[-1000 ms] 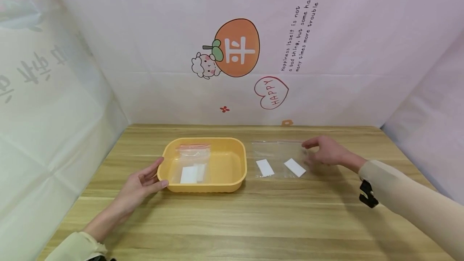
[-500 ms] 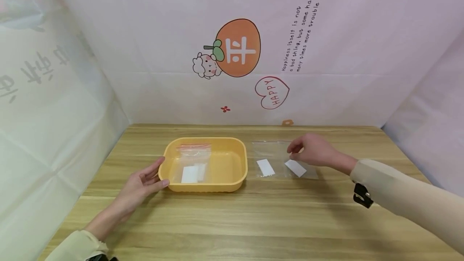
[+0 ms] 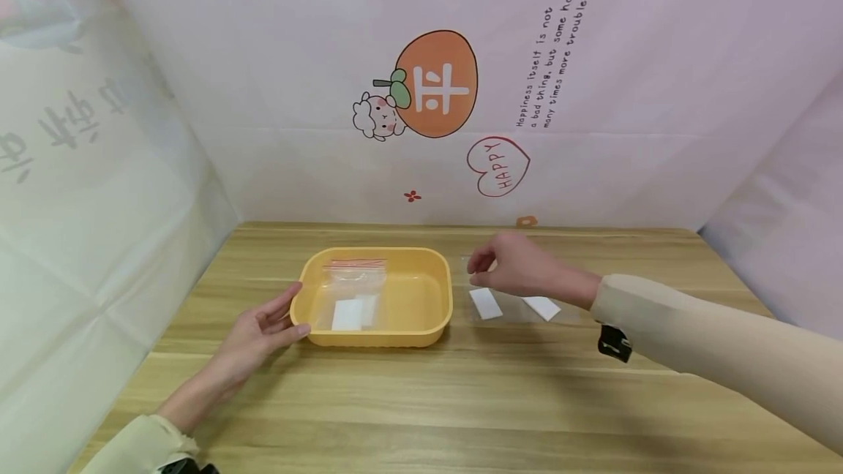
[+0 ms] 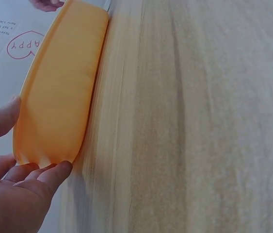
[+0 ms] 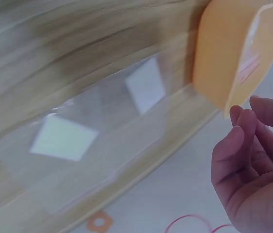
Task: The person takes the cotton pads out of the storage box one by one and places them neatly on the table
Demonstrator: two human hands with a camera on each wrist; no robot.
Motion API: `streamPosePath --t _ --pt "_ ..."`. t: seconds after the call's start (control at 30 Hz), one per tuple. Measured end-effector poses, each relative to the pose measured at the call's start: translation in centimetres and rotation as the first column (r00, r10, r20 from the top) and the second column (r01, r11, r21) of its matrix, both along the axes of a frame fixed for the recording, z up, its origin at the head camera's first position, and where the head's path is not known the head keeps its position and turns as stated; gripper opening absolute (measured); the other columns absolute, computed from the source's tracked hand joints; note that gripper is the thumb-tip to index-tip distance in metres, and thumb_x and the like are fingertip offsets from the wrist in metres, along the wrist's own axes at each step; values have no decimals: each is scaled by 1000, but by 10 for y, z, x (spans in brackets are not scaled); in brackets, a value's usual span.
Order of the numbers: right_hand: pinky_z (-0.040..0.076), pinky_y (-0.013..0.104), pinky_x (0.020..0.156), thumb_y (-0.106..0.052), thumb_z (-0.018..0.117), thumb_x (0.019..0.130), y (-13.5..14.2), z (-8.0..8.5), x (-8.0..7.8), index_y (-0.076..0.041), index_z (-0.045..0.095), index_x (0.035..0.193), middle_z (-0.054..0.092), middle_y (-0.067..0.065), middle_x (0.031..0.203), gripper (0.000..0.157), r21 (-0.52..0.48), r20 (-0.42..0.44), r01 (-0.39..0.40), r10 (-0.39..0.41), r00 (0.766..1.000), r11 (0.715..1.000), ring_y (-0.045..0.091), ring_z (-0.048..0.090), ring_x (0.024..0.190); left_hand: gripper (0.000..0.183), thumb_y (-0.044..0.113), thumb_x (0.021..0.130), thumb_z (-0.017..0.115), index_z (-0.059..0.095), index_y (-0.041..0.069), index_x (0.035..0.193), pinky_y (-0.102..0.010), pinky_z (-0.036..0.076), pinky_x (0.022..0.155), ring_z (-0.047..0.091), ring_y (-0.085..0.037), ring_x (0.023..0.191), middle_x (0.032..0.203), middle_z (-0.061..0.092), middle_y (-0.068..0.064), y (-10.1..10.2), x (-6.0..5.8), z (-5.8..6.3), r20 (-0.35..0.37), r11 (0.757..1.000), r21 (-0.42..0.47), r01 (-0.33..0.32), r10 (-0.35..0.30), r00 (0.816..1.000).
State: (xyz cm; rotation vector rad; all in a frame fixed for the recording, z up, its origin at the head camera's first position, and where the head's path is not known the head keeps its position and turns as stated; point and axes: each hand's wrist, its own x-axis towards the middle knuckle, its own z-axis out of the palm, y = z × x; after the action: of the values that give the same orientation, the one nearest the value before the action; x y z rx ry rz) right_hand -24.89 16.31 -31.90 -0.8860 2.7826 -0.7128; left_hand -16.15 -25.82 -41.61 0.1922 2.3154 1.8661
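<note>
Wood-grain table [image 3: 395, 404], pale printed sheeting [image 3: 296, 79] behind and at both sides. Yellow tub [image 3: 375, 340] left of centre on the table; striped clear plastic [image 3: 356, 282] with white pieces inside it. Left hand [image 3: 253, 335] at the tub's left end, thumb and fingers spread around it. Right hand [image 3: 516, 265] above clear film [image 5: 112, 133] and two white cards [image 3: 486, 303], fingers bent, thumb near fingertips, no item seen between. Left wrist view alone: fingertips against the tub's outer end, low down. Right wrist view: film spread whole, partly covered in head view.

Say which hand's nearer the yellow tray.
Left. The left hand holds the yellow tray at its left end; the right hand is off its right side, not touching.
</note>
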Motion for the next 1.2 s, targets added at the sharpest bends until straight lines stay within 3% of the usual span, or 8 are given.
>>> streamPosePath --t 0.17,0.4,0.57,0.73,1.2 --pt "58 35 79 -12 79 92 -22 6 -3 -9 81 96 76 -6 86 6 -12 -6 -42 42 999 999 11 69 83 84 16 100 75 25 3 166 -19 47 101 38 -43 147 168 24 -23 0 0 0 -3 1000 12 5 -5 1000" --pt "58 33 84 -8 77 92 -56 7 -11 -5 79 109 76 -4 89 17 18 65 -115 114 991 993 10 70 87 84 17 101 75 24 3 167 -19 47 101 38 -44 147 168 23 -24 -2 1 0 -7 1000 6 5 -5 1000" --pt "59 28 69 0 72 94 -76 -1 -18 0 73 109 76 9 100 16 -63 228 -149 160 960 987 18 70 86 84 17 100 75 25 3 166 -20 48 101 38 -44 146 168 24 -24 -1 1 1 -4 1000 2 3 -3 1000" --pt "51 26 58 1 68 96 -93 -13 -25 1 66 127 74 15 120 32 -96 375 -112 140 916 989 25 68 88 84 16 100 75 25 3 166 -19 48 101 39 -44 146 168 23 -24 1 1 2 5 1000 5 -1 1 1000" --pt "44 27 55 -2 66 99 -126 -34 -33 -1 53 145 71 11 129 48 -116 487 -85 131 863 990 29 68 96 84 16 100 75 25 3 166 -18 47 101 37 -43 147 168 23 -24 0 1 -1 -6 1000 22 5 -5 1000"
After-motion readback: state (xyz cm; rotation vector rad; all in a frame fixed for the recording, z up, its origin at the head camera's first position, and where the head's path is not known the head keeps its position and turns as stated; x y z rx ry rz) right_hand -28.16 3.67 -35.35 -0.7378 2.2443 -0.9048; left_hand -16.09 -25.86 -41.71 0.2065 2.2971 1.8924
